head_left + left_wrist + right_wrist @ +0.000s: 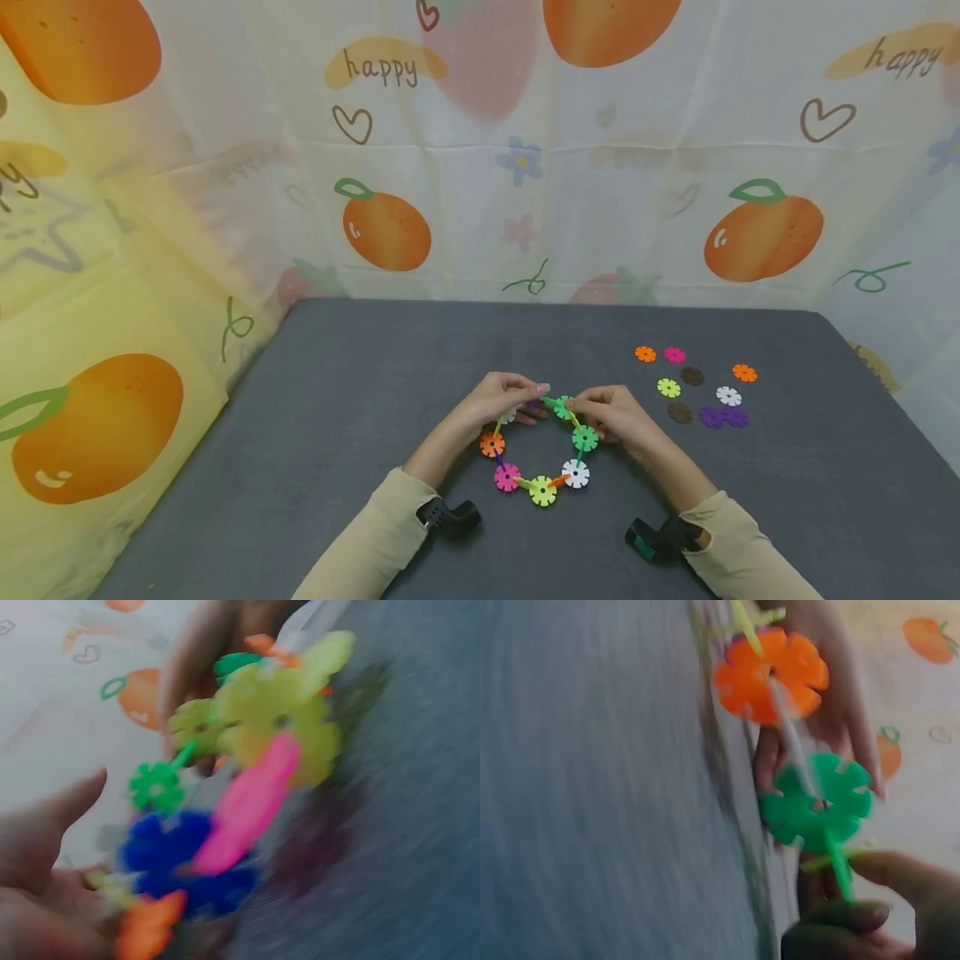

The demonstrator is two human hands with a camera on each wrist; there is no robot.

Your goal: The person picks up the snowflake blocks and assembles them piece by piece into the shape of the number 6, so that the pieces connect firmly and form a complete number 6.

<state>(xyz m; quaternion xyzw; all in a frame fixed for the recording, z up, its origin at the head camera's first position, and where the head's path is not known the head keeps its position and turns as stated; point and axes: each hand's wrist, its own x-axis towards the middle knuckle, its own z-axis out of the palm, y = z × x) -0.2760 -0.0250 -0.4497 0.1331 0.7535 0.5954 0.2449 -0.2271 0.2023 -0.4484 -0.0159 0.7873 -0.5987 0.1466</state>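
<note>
Between the two hands is a ring of interlocking plastic snowflake discs [543, 491] in green, white, yellow, orange, pink and purple. My left hand [504, 398] is at its upper left, thumb and fingers on either side of a purple disc partly hidden by them. At the upper right, my right hand [609, 410] pinches the ring beside a green disc [585, 438]. The right wrist view shows that thumb and finger on a green disc [840, 866] seen edge-on. A blue disc [184, 859] hangs close to the left fingers in the blurred left wrist view.
Loose discs lie on the grey table [337, 467] at the right, among them an orange disc [745, 372], a white disc [728, 396] and two overlapping purple discs [712, 417]. A printed curtain [615, 192] hangs behind the table's far edge.
</note>
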